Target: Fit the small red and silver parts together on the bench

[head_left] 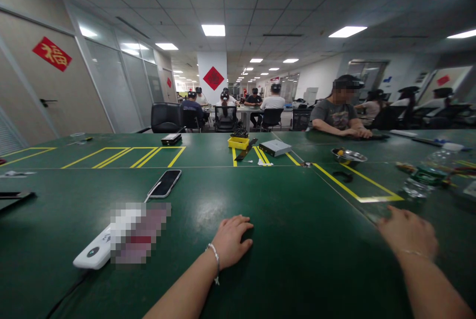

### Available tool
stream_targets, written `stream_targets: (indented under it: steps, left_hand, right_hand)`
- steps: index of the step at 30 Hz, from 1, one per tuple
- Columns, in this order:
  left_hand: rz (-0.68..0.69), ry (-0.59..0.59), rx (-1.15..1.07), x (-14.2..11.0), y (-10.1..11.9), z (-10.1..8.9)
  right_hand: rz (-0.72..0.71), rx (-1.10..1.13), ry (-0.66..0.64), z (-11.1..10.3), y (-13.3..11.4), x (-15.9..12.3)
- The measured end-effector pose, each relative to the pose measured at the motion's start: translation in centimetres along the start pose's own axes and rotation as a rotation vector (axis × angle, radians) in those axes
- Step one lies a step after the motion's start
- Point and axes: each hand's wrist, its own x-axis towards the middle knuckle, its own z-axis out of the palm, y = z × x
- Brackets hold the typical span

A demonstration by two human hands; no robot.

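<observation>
My left hand rests palm down on the green tabletop, its fingers loosely bent and the thumb apart. It holds nothing. Over to the right, my right hand is a little blurred above the table, fingers apart and slightly curled, with nothing visible in it. A yellow tape outline and a clear plastic bottle lie beyond that hand. Left of my left hand are a long white device with a black cable, a pixelated pinkish flat item, and a smartphone with a white cable.
Farther back stand a yellow tray, a grey box, a dark box and a metal bowl. A dark band-like item lies inside the right tape outline. One person sits across the table; several others sit behind.
</observation>
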Motion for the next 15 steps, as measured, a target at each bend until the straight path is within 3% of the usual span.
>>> stream_targets:
  steps: [3,5,11,15]
  left_hand:
    - [0.007,0.01,0.004,0.0,-0.2,0.2]
    - [0.012,0.02,0.007,0.1,-0.3,0.4]
    - [0.022,0.02,0.01,0.1,-0.4,0.5]
    - [0.013,0.015,0.01,0.0,-0.3,0.3]
  right_hand:
    - [0.424,0.09,-0.112,2.1,5.8,0.8]
    - [0.532,0.167,-0.154,3.2,7.6,1.0]
    - [0.538,0.051,-0.419,3.1,7.1,1.4]
    - [0.455,0.043,-0.376,2.4,6.5,1.2]
